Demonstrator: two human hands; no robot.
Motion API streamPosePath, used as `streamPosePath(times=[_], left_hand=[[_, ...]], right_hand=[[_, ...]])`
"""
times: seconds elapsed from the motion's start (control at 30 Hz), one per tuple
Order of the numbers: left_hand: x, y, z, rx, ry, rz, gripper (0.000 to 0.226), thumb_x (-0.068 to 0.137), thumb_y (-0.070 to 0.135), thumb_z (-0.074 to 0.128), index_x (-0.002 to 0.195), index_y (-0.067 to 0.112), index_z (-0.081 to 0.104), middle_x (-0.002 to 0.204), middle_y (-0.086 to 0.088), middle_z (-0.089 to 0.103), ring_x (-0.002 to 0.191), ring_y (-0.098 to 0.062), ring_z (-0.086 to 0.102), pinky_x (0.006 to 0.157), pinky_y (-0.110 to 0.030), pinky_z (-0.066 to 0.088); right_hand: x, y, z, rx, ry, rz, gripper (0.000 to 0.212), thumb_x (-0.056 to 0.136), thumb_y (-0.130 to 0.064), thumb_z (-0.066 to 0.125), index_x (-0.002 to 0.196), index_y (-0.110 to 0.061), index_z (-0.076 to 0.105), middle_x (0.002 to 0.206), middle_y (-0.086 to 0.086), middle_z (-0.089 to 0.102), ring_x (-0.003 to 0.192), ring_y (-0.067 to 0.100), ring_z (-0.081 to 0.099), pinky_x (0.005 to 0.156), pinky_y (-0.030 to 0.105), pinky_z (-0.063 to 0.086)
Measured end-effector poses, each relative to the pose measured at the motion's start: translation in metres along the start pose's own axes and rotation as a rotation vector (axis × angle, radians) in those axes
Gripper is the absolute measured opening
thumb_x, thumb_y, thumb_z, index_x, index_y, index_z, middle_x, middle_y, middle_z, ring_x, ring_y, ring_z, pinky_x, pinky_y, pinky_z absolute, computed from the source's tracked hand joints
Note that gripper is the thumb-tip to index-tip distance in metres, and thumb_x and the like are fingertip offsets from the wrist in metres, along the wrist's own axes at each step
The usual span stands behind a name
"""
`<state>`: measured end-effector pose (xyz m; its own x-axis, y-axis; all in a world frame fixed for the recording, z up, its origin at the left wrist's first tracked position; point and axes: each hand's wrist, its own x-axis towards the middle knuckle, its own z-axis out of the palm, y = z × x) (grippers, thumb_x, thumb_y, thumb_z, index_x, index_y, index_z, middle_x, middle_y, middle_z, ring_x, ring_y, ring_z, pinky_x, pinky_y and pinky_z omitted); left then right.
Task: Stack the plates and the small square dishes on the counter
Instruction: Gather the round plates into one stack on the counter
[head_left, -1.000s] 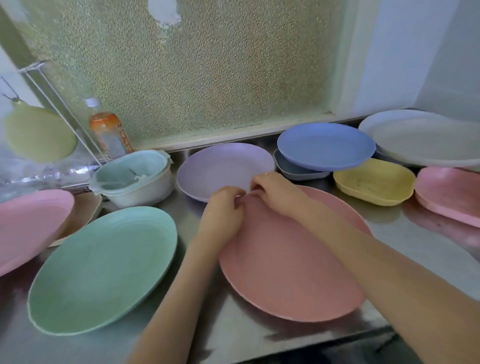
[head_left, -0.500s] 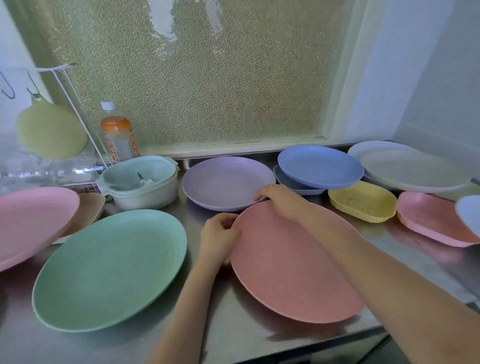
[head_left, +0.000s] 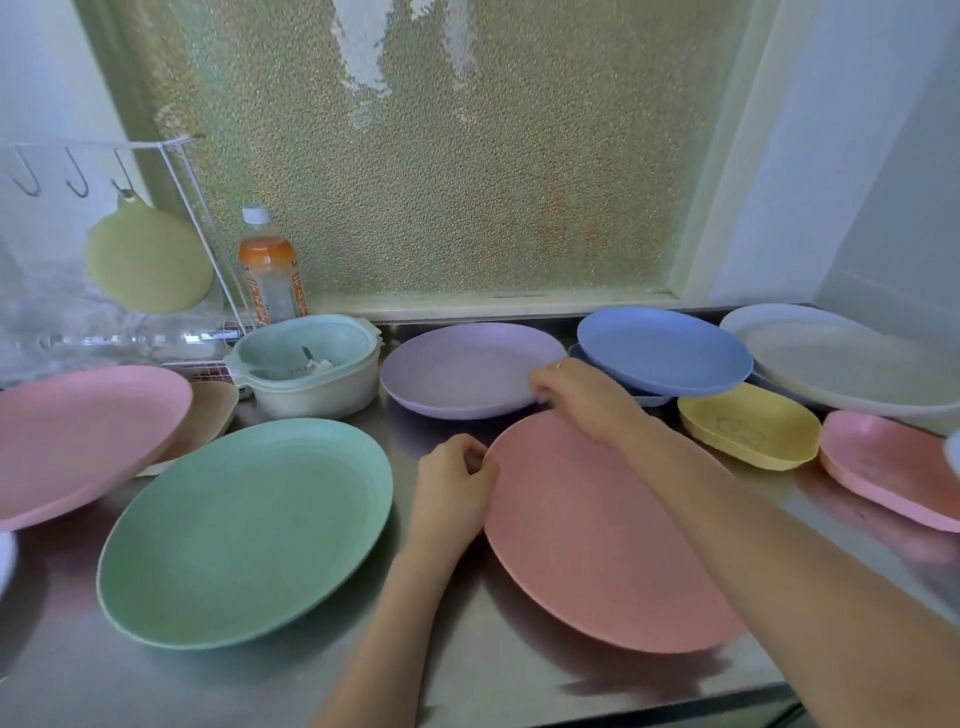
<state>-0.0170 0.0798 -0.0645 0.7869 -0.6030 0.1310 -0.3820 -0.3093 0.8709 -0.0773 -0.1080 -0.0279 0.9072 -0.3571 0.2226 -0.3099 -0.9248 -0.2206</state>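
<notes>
A person stands at a steel counter (head_left: 483, 670) crowded with pastel dishes, both arms reaching to a large salmon-pink plate (head_left: 597, 540) that lies flat at the front, which serves as the landmark here. The left hand (head_left: 454, 491) has its fingers curled at the plate's left rim, seemingly pinching the edge; the right hand (head_left: 582, 397) curls over the far rim, though whether its fingertips grip this plate or touch the lilac plate (head_left: 462, 371) just behind it is unclear. The step in hand looks like picking up the salmon-pink plate, with nothing yet stacked on it. To its left sits a green plate (head_left: 244, 530), a likely base; the next move would call for lifting the plate level and lowering it squarely onto another of like size. Behind and to the right, a blue plate (head_left: 665, 348) rests on a darker blue dish (head_left: 649, 399) that is mostly hidden; nearer on the right sit a yellow square dish (head_left: 748, 428) and a pink square dish (head_left: 888, 465). Far left, a pale pink plate (head_left: 78, 436) is cut off by the frame edge and covers most of a tan dish (head_left: 208, 413); far right, a white plate (head_left: 852, 364) runs out of view
</notes>
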Motion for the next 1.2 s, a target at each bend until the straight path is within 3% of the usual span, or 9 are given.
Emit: streamPosePath(times=[0.23,0.4,0.53,0.67,0.77,0.87,0.93,1.03,1.2], left_hand=[[0.006,-0.007,-0.004,-0.046,0.113,-0.094,0.014,0.085,0.021,0.053,0.080,0.011,0.060,0.070,0.001,0.062,0.069,-0.022,0.057,0.058,-0.032,0.043],[0.004,-0.006,-0.007,-0.105,0.166,-0.091,0.013,0.085,0.013,0.050,0.089,0.008,0.061,0.084,-0.003,0.065,0.080,-0.026,0.060,0.060,-0.031,0.040],[0.003,-0.007,-0.007,-0.061,0.183,-0.085,0.017,0.088,0.014,0.047,0.098,0.009,0.060,0.094,-0.013,0.065,0.079,-0.030,0.058,0.069,-0.035,0.044],[0.000,-0.005,-0.009,-0.074,0.228,-0.111,0.022,0.096,0.018,0.036,0.083,0.011,0.053,0.096,-0.016,0.064,0.079,-0.029,0.051,0.070,-0.034,0.037],[0.005,-0.001,-0.008,-0.197,0.155,-0.175,0.038,0.100,0.033,0.027,0.098,0.013,0.059,0.104,-0.002,0.058,0.095,-0.022,0.051,0.080,-0.031,0.037],[0.005,-0.003,-0.002,-0.208,0.013,-0.157,0.037,0.088,0.026,0.040,0.117,0.012,0.059,0.120,-0.002,0.062,0.110,-0.024,0.057,0.092,-0.030,0.047],[0.002,-0.002,-0.002,-0.275,0.010,-0.170,0.055,0.077,0.011,0.040,0.130,0.015,0.053,0.126,-0.001,0.061,0.116,-0.024,0.055,0.100,-0.038,0.044],[0.000,0.002,-0.004,-0.280,0.017,-0.155,0.056,0.072,0.002,0.035,0.121,0.013,0.058,0.108,0.001,0.064,0.100,-0.022,0.055,0.081,-0.029,0.042],[0.002,0.000,-0.004,-0.289,0.014,-0.129,0.054,0.066,0.002,0.033,0.106,0.017,0.065,0.094,-0.001,0.067,0.090,-0.026,0.061,0.070,-0.029,0.047]], right_hand=[[-0.045,-0.008,-0.018,0.034,0.317,-0.108,0.017,0.085,0.005,0.051,0.087,-0.011,0.057,0.077,-0.003,0.049,0.080,0.008,0.037,0.070,0.034,0.045],[-0.115,-0.014,-0.013,0.028,0.390,-0.072,0.023,0.081,-0.011,0.043,0.085,-0.009,0.066,0.082,0.005,0.065,0.083,0.027,0.058,0.067,0.039,0.052],[-0.154,-0.012,-0.017,0.030,0.348,-0.042,0.023,0.079,-0.012,0.044,0.081,-0.012,0.066,0.079,0.004,0.064,0.080,0.023,0.059,0.062,0.037,0.052],[-0.176,0.001,-0.012,-0.021,0.246,-0.081,0.013,0.078,-0.010,0.060,0.081,-0.021,0.066,0.079,-0.006,0.067,0.076,0.020,0.063,0.068,0.038,0.052],[-0.183,0.010,-0.007,-0.010,0.183,-0.044,0.010,0.087,-0.029,0.053,0.087,-0.030,0.063,0.087,-0.015,0.066,0.086,0.011,0.061,0.078,0.039,0.050],[-0.185,0.007,-0.011,0.086,0.101,-0.038,0.037,0.091,-0.054,0.038,0.088,-0.029,0.064,0.088,-0.017,0.065,0.087,0.002,0.056,0.083,0.027,0.044],[-0.186,-0.001,-0.014,0.288,0.105,0.042,0.040,0.091,-0.053,0.038,0.087,-0.027,0.067,0.091,-0.015,0.066,0.092,0.002,0.055,0.083,0.020,0.041],[-0.174,-0.004,-0.014,0.528,0.306,0.242,0.034,0.095,-0.043,0.040,0.105,-0.026,0.067,0.114,-0.015,0.060,0.109,-0.005,0.048,0.093,0.013,0.034],[-0.139,0.004,-0.006,0.652,0.184,0.633,0.055,0.099,-0.019,0.039,0.150,-0.014,0.018,0.156,-0.001,0.021,0.143,0.016,0.021,0.112,0.029,0.018]])
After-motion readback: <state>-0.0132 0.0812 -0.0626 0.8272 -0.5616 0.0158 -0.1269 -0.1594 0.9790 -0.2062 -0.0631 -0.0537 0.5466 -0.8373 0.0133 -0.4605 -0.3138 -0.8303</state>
